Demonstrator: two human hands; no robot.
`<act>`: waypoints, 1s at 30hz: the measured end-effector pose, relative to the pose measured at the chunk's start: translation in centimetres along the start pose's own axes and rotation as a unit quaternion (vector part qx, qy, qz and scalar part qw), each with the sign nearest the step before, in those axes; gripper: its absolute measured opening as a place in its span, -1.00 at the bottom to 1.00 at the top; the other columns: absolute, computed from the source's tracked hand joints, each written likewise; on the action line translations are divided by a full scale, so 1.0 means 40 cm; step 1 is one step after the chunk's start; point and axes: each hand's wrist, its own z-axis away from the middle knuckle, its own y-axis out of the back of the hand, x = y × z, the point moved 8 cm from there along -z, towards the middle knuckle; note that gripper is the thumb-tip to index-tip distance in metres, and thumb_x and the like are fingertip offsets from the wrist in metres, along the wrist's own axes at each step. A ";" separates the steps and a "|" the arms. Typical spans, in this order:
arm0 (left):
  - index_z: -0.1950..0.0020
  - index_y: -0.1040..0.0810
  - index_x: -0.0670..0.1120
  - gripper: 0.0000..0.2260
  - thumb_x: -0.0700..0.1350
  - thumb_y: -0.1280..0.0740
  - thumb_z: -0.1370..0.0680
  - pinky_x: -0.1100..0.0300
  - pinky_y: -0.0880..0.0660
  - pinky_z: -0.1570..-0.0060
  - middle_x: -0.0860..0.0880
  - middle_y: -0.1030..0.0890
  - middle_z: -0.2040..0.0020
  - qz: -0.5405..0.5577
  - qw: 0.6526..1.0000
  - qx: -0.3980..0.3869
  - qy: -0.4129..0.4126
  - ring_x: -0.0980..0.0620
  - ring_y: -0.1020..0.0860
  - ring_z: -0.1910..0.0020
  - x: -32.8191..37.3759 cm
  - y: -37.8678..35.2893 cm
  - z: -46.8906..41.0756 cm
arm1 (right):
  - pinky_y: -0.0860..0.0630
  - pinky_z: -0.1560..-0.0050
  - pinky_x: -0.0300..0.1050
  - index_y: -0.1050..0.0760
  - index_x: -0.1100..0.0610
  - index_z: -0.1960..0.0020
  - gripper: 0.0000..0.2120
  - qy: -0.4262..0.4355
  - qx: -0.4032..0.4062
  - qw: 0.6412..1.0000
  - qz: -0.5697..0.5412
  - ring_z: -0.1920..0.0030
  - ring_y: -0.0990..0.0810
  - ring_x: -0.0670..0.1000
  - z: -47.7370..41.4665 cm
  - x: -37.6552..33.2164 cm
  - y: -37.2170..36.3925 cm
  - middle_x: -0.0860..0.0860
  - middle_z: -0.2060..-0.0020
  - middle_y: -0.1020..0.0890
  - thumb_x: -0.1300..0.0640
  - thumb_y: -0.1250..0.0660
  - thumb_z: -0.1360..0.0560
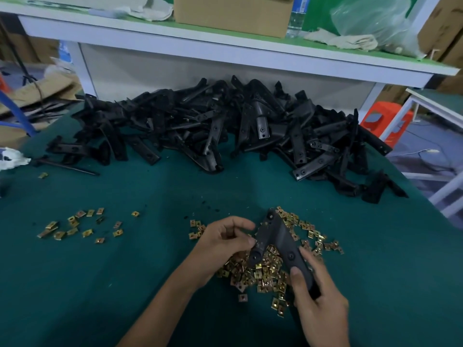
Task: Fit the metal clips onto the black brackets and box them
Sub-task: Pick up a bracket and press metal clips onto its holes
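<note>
1 black bracket (278,236) is held just above the pile of metal clips (260,274) on the green table (125,271). Its lower end is gripped by the right hand (318,299), fingers curled round it, and its left edge is pinched by the curled left hand (225,236). Whether a clip is pinched there too cannot be told. A heap of brackets (213,126) is piled behind

Green-topped table (100,284), white shelf (225,46) above, orange stool (385,121) at right, white table frame (426,103) beyond

I see the right hand (318,299) gripping a black bracket (278,236) over the clip pile (260,274). The left hand (223,236) is curled against it. A bracket heap (213,126) lies behind.
</note>
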 end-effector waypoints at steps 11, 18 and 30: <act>-0.20 -0.65 0.02 -0.71 -0.23 -0.49 -0.51 0.34 -0.51 0.11 0.00 -0.68 0.21 -0.048 0.999 -0.014 -0.019 0.10 -0.65 0.17 0.009 -0.012 0.006 | -0.53 0.28 -0.41 -0.51 -0.39 -0.25 -0.62 -0.007 -0.030 0.999 0.021 0.29 -0.65 -0.23 -0.007 0.001 -0.011 -0.39 0.09 -0.65 -0.06 -0.38 -0.49; -0.02 -0.66 0.07 -0.91 -0.12 -0.41 -0.59 0.41 -0.49 0.14 0.20 -0.67 0.15 -0.272 0.929 0.230 -0.100 0.25 -0.62 0.13 0.066 0.133 0.013 | -0.54 0.33 -0.35 -0.50 -0.47 -0.21 -0.61 -0.006 0.002 1.000 0.004 0.42 -0.62 -0.13 -0.004 0.011 0.001 -0.24 0.21 -0.70 -0.08 -0.40 -0.47; 0.02 -0.68 0.04 -0.89 -0.07 -0.36 -0.54 0.16 -0.27 -0.15 0.06 -0.64 0.04 -0.490 0.808 0.326 -0.028 -0.07 -0.54 -0.06 0.032 0.229 0.029 | -0.60 0.28 -0.19 -0.50 -0.45 -0.24 -0.61 -0.010 0.002 1.000 -0.028 0.37 -0.64 -0.07 -0.002 0.030 0.002 -0.14 0.21 -0.73 -0.28 -0.32 -0.41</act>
